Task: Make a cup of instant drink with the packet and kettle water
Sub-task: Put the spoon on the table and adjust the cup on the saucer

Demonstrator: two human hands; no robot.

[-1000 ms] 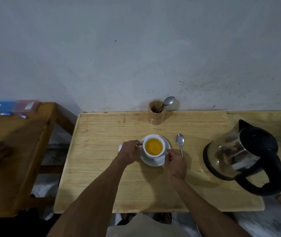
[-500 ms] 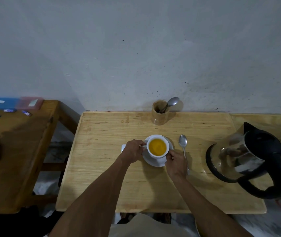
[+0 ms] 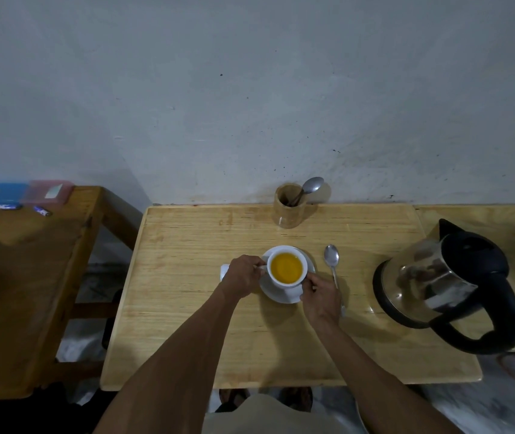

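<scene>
A white cup full of orange drink stands on a white saucer in the middle of the light wooden table. My left hand pinches the cup's handle on its left side. My right hand holds the saucer's right front edge. A white packet lies flat under my left hand, mostly hidden. A metal spoon lies on the table just right of the saucer. The steel kettle with black lid and handle sits at the right.
A wooden holder with a spoon in it stands at the back by the wall. A darker table to the left carries small blue items and a dark tool. Another tabletop adjoins on the right behind the kettle.
Both hands have stayed on the cup and saucer. The view has shifted slightly, so everything sits a little further right in the picture.
</scene>
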